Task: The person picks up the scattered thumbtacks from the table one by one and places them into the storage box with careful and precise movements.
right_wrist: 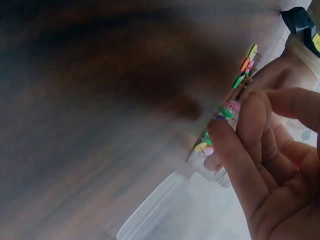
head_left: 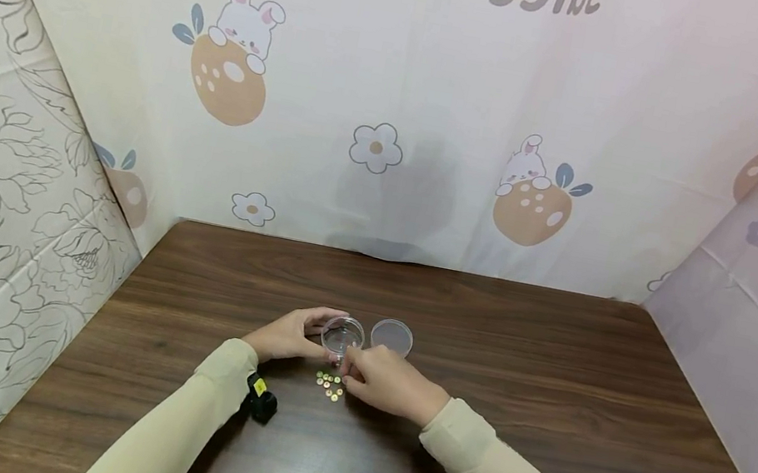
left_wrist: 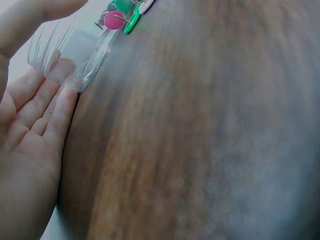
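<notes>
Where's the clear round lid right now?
In the head view, the lid lies on the table just right of the clear jar, beyond the right hand.

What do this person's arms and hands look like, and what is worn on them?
Long, plain, pale yellowish sleeves reach both wrists. The left hand and right hand are ungloved. A small black device with a yellow marking sits at the left wrist.

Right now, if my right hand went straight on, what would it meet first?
Most likely the clear container your left hand holds; how near it is to your right hand is unclear.
</notes>
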Demonstrator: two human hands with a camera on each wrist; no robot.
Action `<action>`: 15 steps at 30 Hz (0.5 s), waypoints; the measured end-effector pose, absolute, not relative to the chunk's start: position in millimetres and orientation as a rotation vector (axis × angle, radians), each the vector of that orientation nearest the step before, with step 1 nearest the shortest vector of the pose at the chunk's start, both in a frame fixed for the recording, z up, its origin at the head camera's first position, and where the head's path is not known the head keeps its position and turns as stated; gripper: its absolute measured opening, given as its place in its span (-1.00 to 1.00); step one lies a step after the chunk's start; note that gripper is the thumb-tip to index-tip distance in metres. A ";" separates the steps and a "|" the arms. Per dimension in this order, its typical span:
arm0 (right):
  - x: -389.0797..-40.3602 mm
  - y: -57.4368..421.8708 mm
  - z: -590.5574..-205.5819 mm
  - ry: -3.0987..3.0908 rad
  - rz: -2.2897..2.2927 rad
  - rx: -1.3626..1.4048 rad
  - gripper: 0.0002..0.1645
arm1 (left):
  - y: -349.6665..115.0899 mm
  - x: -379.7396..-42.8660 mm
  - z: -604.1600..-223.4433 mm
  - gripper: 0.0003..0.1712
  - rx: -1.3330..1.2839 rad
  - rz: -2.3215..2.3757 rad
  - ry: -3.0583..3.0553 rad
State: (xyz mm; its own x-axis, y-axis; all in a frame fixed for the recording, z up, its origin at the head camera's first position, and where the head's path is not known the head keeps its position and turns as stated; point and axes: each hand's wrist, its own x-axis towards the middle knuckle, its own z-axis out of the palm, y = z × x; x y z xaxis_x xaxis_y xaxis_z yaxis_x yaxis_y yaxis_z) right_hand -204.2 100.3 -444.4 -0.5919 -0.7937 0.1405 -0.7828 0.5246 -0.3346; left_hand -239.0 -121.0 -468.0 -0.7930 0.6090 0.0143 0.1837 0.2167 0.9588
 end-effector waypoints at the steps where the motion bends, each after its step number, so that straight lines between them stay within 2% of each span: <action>1: -203.4 99.9 -445.1 2.707 -0.562 -1.412 -0.94 | -121.1 -239.1 -468.2 -0.14 0.734 1.598 2.128; 15: -199.0 94.0 -448.0 2.666 -0.476 -1.417 -0.96 | -121.2 -241.0 -470.7 -0.15 0.728 1.601 2.116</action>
